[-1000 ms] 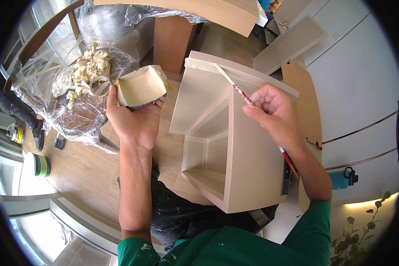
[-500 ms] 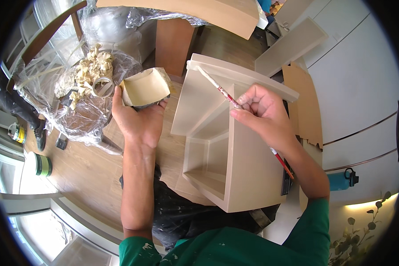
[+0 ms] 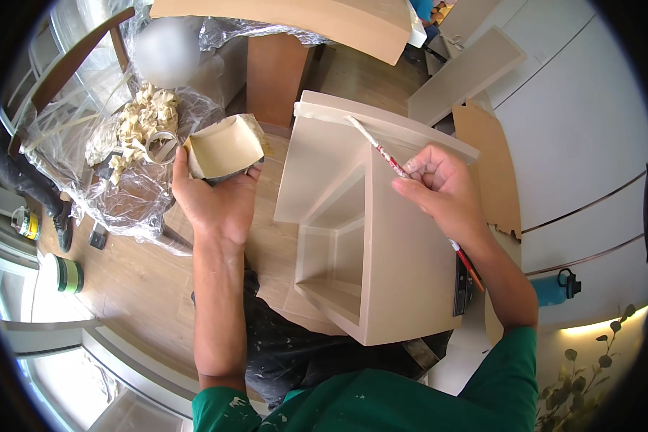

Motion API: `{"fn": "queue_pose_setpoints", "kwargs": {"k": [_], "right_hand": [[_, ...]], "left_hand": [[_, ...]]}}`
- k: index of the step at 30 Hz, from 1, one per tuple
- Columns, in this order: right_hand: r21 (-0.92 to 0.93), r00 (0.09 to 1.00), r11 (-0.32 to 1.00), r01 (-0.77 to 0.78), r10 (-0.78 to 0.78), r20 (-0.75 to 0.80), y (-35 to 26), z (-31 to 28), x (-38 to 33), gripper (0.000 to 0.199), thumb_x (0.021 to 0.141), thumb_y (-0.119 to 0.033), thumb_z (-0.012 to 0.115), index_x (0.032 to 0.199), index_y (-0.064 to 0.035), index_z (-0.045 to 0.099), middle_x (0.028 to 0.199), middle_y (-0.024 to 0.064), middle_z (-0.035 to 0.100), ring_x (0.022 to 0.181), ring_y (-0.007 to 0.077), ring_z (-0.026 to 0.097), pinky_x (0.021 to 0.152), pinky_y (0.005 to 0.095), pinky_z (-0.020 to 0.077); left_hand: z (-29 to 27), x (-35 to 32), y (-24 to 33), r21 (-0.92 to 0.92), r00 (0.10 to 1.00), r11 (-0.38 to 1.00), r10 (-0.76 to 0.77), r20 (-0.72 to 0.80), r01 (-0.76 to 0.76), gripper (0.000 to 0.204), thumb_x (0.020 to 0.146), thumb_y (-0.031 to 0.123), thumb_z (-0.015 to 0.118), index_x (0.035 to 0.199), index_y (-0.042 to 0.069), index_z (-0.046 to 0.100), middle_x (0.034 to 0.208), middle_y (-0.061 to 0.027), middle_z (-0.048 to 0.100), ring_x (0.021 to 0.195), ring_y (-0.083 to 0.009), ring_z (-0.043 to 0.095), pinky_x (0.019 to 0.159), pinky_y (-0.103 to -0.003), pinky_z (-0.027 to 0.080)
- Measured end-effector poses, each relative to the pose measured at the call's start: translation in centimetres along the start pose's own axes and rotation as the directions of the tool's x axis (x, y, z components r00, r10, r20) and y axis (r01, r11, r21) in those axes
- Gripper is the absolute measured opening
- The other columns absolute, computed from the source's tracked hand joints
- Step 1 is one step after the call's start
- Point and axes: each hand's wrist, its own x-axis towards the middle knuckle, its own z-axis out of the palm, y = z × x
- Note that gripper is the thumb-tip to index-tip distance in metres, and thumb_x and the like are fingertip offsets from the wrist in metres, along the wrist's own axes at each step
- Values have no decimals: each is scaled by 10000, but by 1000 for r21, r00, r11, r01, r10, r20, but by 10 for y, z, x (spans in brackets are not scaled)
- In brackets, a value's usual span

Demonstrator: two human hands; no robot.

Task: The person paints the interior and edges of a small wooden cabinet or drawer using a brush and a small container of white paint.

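Observation:
Resting in my left hand [image 3: 219,209] is a small open cut-down carton [image 3: 227,147] with a cream inside, its thumb at one side and its fingers under and around the other. A slim paintbrush [image 3: 383,150] with a paint-smeared red and white handle is pinched in my right hand [image 3: 445,189]. The brush tip meets the far rim of a beige open-fronted cabinet [image 3: 414,281], which stands tilted in front of my lap. Its handle end sticks out below my right wrist. A pale wet-looking streak lies along the rim left of the tip.
Left, a plastic-draped chair [image 3: 133,209] bears crumpled masking paper [image 3: 147,119] and a tape roll [image 3: 162,147]. Paint tubs [image 3: 68,272] stand on the floor near another person's shoe [image 3: 63,227]. Cardboard [image 3: 482,158], a loose panel [image 3: 468,75] and a blue bottle [image 3: 552,289] are on the right.
My right hand has carried the brush tip rightward along the cabinet's far rim. The left hand still holds the carton, and the whole view has shifted slightly.

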Motion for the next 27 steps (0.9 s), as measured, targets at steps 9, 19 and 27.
{"fn": "queue_pose_setpoints", "kwargs": {"k": [9,19,27], "right_hand": [[146,992,986,82,-66,-110,10,-41,-64,156,920,-13,742,957,-25,591,828,-20,613,676,6,525,586,186,406],[112,957,971,211,-229,178,-22,-13,-31,197,927,-89,767,1034,0,629,780,-23,591,639,13,521,537,218,414],[90,888,926,368,-378,263,-38,32,-29,182,857,-67,811,899,28,661,772,93,693,691,136,647,625,317,517]], "left_hand": [[-3,-2,4,-15,998,999,-49,31,50,493,1065,457,374,1365,89,507,1377,-149,542,1253,-329,520,1036,-535,415],[35,-119,6,3,902,964,-251,350,266,476,1090,396,353,1437,116,519,1466,-107,551,1360,-293,498,1179,-748,202],[67,-139,-21,68,976,988,-148,157,138,526,1081,431,378,1448,77,509,1478,-158,499,1365,-312,451,1169,-552,305]]}}
